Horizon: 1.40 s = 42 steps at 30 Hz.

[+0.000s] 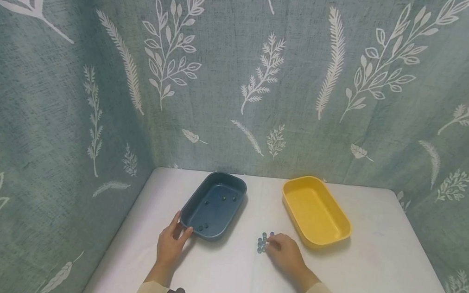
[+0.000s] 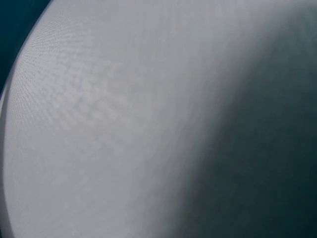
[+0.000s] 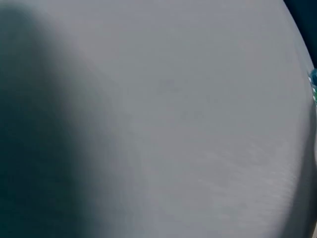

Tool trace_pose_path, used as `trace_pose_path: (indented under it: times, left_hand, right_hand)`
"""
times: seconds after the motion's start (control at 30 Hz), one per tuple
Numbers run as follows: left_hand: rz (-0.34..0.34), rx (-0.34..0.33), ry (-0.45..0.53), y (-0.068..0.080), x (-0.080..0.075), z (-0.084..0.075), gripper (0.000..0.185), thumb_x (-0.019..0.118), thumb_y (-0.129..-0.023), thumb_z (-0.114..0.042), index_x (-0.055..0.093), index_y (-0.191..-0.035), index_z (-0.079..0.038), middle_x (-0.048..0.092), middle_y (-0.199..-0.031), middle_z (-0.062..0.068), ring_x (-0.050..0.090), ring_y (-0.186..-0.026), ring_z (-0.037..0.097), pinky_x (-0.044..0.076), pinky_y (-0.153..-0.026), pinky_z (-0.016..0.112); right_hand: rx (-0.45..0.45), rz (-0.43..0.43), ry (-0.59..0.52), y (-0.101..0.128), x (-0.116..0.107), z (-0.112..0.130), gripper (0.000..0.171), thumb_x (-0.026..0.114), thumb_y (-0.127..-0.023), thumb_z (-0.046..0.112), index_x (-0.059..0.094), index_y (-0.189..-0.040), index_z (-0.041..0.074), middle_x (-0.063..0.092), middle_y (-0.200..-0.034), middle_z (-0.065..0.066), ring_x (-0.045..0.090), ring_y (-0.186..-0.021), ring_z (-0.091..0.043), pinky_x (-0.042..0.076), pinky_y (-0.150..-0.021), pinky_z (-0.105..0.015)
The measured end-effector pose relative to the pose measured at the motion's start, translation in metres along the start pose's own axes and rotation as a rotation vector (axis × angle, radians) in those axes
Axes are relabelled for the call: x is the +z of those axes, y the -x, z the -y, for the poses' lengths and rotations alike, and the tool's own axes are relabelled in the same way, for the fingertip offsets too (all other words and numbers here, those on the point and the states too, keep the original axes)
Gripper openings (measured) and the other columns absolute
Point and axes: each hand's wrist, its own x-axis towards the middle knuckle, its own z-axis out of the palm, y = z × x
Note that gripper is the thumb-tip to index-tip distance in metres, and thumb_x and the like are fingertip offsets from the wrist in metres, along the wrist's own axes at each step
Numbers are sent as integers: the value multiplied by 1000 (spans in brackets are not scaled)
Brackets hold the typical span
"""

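My left hand (image 1: 169, 247) holds the near left corner of a dark blue tray (image 1: 228, 222), thumb on the near side and fingers along the left side. Several small glass marbles (image 1: 224, 198) lie scattered inside it. My right hand (image 1: 288, 255) is over a small cluster of glass marbles (image 1: 260, 243) on the white table, its fingers bent and fingertips at the cluster's right side. Whether a marble is between them is hidden. At the right wrist view's edge, a bit of the marbles (image 3: 313, 78) shows. The left wrist view is mostly blurred table surface.
A yellow tray (image 1: 317, 209) stands beyond my right hand, at the right of the white table (image 1: 235, 277). Leaf-patterned green cloth (image 1: 219, 131) hangs behind the table and along both sides.
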Motion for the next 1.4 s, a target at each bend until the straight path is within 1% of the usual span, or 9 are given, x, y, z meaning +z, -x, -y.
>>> trace_pose_path:
  times: [0.07,0.13,0.33,0.57,0.8,1.0,1.1,1.2,1.4]
  left_hand:
    - [3,-5,-4,0,0,0,72,58,-77,-61,28,-139,-40,44,-139,6,43,-123,35,31,-101,56]
    - [7,-9,-3,0,0,0,72,58,-77,-61,28,-139,-41,43,-140,6,42,-124,35,31,-101,56]
    - [14,-20,-7,1,-1,-1,73,60,-78,-57,29,-141,-34,41,-141,5,40,-126,35,29,-102,56]
    - [15,-29,2,1,-2,-2,70,60,-78,-56,27,-139,-42,42,-141,4,40,-126,35,28,-102,56]
    - [10,-20,7,1,-2,0,71,61,-78,-56,28,-139,-41,42,-141,5,40,-126,35,29,-102,56]
    - [3,-12,3,2,-2,-1,72,59,-77,-60,30,-139,-39,43,-140,7,42,-123,37,30,-101,57]
    - [-6,-5,5,1,-1,-1,72,60,-77,-59,31,-139,-38,43,-139,7,42,-123,37,30,-101,56]
    - [-4,-6,8,1,0,0,72,60,-77,-58,31,-140,-37,43,-140,6,42,-124,35,30,-102,56]
    - [11,-29,20,0,-1,0,71,61,-78,-57,29,-139,-42,42,-141,3,40,-126,33,28,-103,56]
  right_hand:
    - [3,23,32,2,2,0,18,66,-80,32,66,-98,27,64,-102,9,57,-107,-16,43,-95,-41]
    - [4,36,47,4,3,0,20,67,-79,32,65,-98,27,63,-101,11,56,-106,-16,43,-95,-41]
    - [-17,46,101,6,5,1,25,69,-76,34,65,-99,27,62,-95,15,56,-97,-9,47,-89,-36]
    - [-41,55,130,4,8,-1,23,68,-76,35,65,-98,28,60,-91,19,53,-92,-5,47,-86,-32]
    - [-61,54,149,3,9,-4,20,67,-78,35,66,-97,30,59,-87,21,52,-88,-2,48,-83,-30]
    - [-64,67,144,2,8,-5,19,66,-79,35,66,-97,30,60,-88,19,54,-90,-4,48,-83,-32]
    - [-29,74,119,2,7,-4,20,66,-78,36,66,-97,29,61,-90,17,56,-93,-7,48,-85,-33]
    - [-5,75,92,2,6,-2,22,66,-79,36,66,-98,26,63,-95,12,57,-99,-13,47,-89,-38]
    - [43,71,38,1,4,3,24,67,-79,33,66,-101,23,64,-104,3,56,-109,-21,44,-95,-42]
